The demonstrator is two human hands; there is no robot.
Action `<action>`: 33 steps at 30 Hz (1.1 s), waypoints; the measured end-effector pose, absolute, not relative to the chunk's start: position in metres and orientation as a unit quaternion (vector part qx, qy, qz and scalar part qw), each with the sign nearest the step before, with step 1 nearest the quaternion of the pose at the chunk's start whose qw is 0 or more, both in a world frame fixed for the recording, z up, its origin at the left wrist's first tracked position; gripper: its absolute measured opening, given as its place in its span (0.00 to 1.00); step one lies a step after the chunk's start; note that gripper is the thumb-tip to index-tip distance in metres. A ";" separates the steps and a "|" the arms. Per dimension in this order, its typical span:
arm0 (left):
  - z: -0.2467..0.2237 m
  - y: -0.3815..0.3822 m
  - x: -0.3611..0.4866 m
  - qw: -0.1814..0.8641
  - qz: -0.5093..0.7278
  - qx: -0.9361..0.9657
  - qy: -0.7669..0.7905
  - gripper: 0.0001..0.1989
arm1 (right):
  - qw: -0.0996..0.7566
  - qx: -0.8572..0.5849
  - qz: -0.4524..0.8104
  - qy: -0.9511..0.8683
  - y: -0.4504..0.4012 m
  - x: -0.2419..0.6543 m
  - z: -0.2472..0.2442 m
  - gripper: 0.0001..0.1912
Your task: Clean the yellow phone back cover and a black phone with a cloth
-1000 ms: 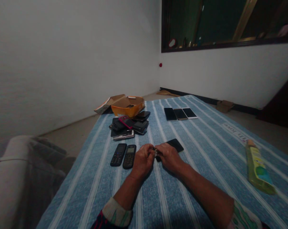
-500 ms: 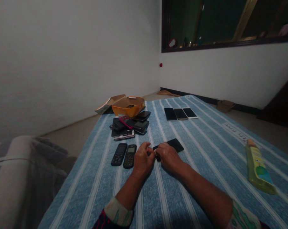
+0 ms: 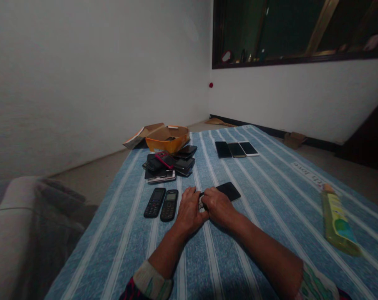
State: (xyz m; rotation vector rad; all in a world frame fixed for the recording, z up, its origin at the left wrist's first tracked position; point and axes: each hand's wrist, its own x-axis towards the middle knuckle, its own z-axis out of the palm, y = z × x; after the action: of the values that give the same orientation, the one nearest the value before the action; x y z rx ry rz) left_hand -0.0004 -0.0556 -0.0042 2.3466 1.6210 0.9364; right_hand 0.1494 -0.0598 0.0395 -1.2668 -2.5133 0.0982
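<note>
Between my two hands, low over the striped cloth, is a small phone (image 3: 202, 204), mostly covered by fingers. My left hand (image 3: 190, 209) is closed round its left side, thumb pointing right. From the right, my right hand (image 3: 218, 205) grips it with curled fingers. Just behind my right hand a black smartphone (image 3: 229, 191) lies flat. Left of my left hand lie two keypad phones, a black one (image 3: 154, 203) and a rounder one (image 3: 169, 205), side by side.
A heap of phones (image 3: 164, 164) lies before an open orange box (image 3: 168, 144). Three smartphones (image 3: 237, 149) lie in a row further back. A yellow-green bottle (image 3: 339, 223) lies at the right on the striped cloth (image 3: 254, 258). A covered bundle (image 3: 16, 233) is at the left.
My left fingers have stretched forward and closed along the small phone, and its pale keypad part now shows between my hands. My right hand has shifted slightly.
</note>
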 end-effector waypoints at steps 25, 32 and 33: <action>0.006 -0.054 0.000 0.101 0.294 0.775 0.550 0.28 | 0.161 -0.524 0.003 -0.836 -0.043 0.152 0.041 0.13; 0.011 -0.055 0.000 0.117 0.265 0.775 0.562 0.31 | 0.129 -0.652 -0.016 -0.747 -0.029 0.197 0.044 0.15; 0.010 -0.055 0.000 0.115 0.267 0.774 0.563 0.31 | 0.127 -0.650 -0.015 -0.749 -0.032 0.195 0.045 0.15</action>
State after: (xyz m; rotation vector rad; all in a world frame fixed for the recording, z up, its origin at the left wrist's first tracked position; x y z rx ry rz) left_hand 0.0001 -0.0551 0.0102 2.2669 1.6485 0.7824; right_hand 0.1949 -0.0322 0.0448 -1.8924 -2.1804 -0.0426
